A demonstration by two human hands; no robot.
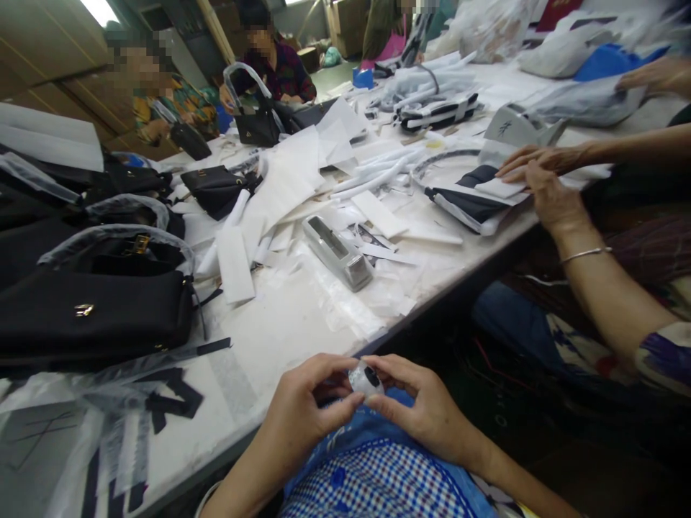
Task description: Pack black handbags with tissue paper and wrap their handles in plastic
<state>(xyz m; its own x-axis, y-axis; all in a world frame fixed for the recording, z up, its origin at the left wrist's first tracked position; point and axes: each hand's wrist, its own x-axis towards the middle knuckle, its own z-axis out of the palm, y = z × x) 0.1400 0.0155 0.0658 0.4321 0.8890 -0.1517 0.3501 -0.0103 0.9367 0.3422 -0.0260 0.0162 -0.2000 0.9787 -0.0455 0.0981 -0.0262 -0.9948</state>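
Between the fingertips of both hands is a small white roll (pixel 365 381) with a dark spot at one end; its exact kind is unclear. My left hand (pixel 318 396) pinches it from the left, thumb in front. From the other side, my right hand (pixel 415 396) closes on it with thumb and fingers. Both hands are above my lap, at the table's front edge. A grey tape dispenser (pixel 337 252) lies on the table beyond them. Off to the left sits a black handbag (pixel 91 320) with a gold clasp and a plastic-wrapped handle.
White paper sheets (pixel 291 180) and scraps cover much of the table (pixel 281 316). Black strips (pixel 173 396) in clear film lie at the front left. A co-worker's hands (pixel 545 180) press a black wrapped bag (pixel 472 194) at right. Other people sit across the table.
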